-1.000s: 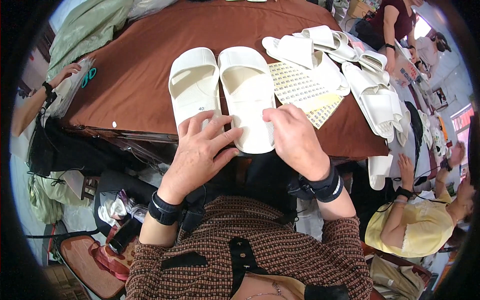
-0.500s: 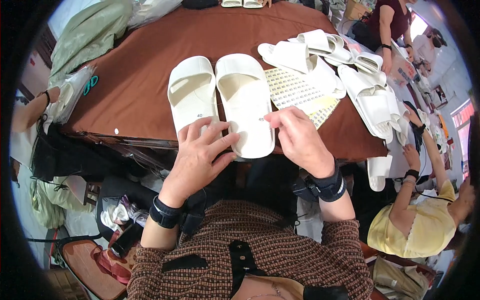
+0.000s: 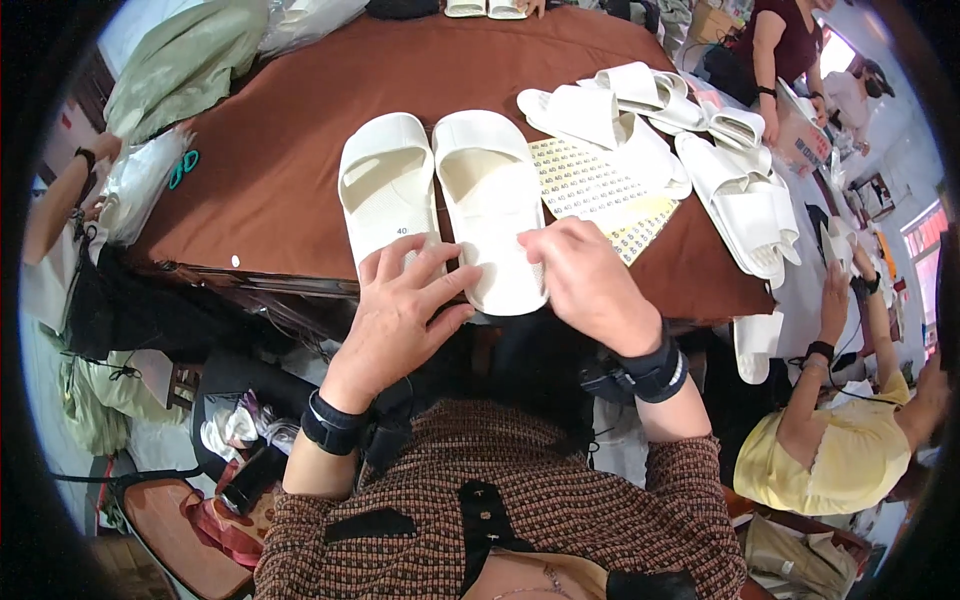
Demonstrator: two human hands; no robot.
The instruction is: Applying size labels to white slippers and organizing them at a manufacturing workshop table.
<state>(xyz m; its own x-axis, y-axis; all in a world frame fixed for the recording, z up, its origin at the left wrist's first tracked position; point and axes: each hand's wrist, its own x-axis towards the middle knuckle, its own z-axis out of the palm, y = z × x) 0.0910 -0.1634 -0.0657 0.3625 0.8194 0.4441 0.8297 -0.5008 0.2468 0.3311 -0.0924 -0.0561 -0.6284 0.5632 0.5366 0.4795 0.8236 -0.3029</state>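
Two white slide slippers lie side by side at the brown table's near edge, toes pointing away from me. My left hand (image 3: pixel 405 310) has its fingers spread over the heel of the left slipper (image 3: pixel 388 185), index finger and thumb reaching the right slipper's heel edge. A small printed size label (image 3: pixel 403 231) shows on the left insole. On the insole of the right slipper (image 3: pixel 490 200), my right hand (image 3: pixel 585 280) presses closed fingertips down near its right edge. Whatever lies under those fingertips is hidden.
Yellowish sheets of size stickers (image 3: pixel 585 180) lie right of the pair, partly under a heap of white slippers (image 3: pixel 735 190). Teal scissors (image 3: pixel 183 170) sit at the left edge. A person in yellow (image 3: pixel 825 450) works at the right; another person's arm (image 3: pixel 60 205) is at the left.
My right hand has moved slightly left over the right insole, covering the small printed mark that showed beside its fingertips. The left hand stays in place.
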